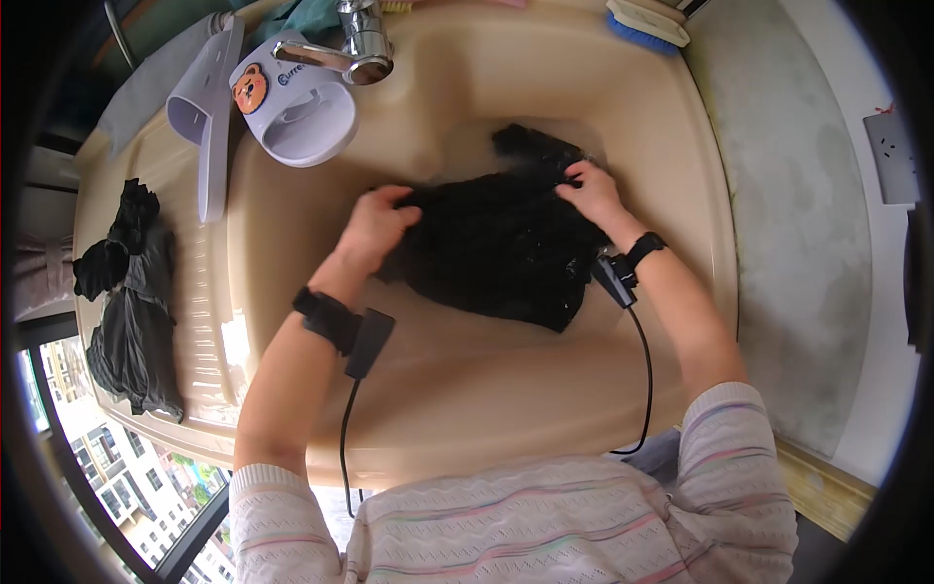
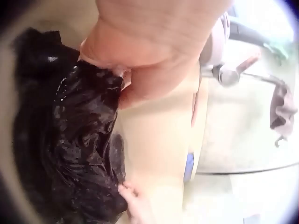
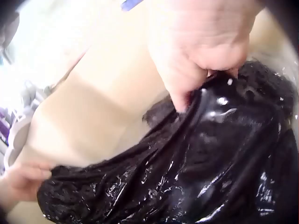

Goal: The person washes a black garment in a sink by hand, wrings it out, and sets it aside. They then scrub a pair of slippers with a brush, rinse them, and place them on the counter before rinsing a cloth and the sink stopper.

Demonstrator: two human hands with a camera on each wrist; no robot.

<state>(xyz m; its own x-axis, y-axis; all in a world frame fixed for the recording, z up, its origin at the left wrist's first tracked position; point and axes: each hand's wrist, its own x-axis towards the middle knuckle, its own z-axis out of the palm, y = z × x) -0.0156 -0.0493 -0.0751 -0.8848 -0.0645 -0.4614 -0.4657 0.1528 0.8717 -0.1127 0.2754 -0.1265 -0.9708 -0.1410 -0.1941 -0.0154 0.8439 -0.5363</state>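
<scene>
A wet black garment (image 1: 496, 238) is spread between both hands in a beige sink basin, partly in shallow water. The left hand (image 1: 377, 229) pinches its left upper edge; in the left wrist view this hand (image 2: 140, 60) has thumb and fingers closed on the dark cloth (image 2: 84, 135). On the other side the right hand (image 1: 593, 195) pinches the upper right part, near a bunched piece that extends toward the back. The right wrist view shows the right hand (image 3: 201, 56) gripping shiny, folded cloth (image 3: 224, 135), its fingertips partly hidden.
A chrome faucet (image 1: 365, 58) stands at the basin's back left, beside white slippers (image 1: 302, 107) with a bear decoration. Dark wrung clothes (image 1: 141, 302) lie on the ribbed ledge at left. A blue-bristled brush (image 1: 647, 27) rests on the back right rim (image 1: 574, 12). Cables hang from both wrists.
</scene>
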